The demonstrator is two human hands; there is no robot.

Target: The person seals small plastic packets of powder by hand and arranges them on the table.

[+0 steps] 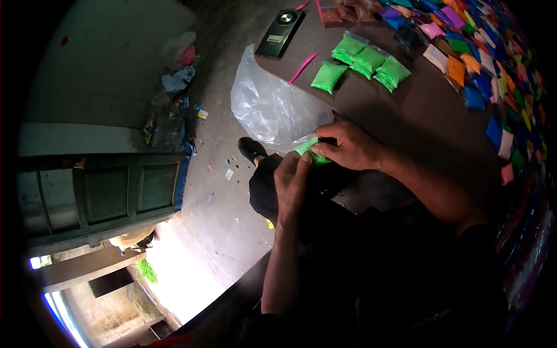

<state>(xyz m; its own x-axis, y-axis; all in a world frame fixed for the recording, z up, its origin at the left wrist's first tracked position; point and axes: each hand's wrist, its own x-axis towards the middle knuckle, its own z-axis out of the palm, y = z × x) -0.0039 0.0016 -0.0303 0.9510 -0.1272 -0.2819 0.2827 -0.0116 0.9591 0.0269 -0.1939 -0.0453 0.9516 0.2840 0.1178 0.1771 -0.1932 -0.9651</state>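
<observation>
i am inspecting two bare hands through the head camera, and the right hand [355, 146] is pinching the upper edge of a green packet [303, 147] between thumb and fingers, while the left hand [292, 180] is gripping its near side, thumb laid along it. the held packet is sitting between the hands, just off the edge of the table [429, 104] and above dark clothing [266, 182]; whether its mouth is sealed, i am not able to tell. in my judgement, a hard squeeze on an unsealed mouth could be forcing contents out, and a weak pinch on slick film could be dropping the packet toward the lap or the floor [223, 197]. i am also noting a phone [281, 33] lying close to the rim, where a stray knock could be tipping it over. for the count, i am recording two hands, one held packet, four green packets [369, 61] on the table, one phone, one large clear bag [272, 104] beside the table, one dark shoe [249, 148], and at least three pink strips [303, 68]. brown packets [348, 13] are overlapping, and mixed coloured packets [455, 71] are crowding the right side; both are defying an exact count.
</observation>
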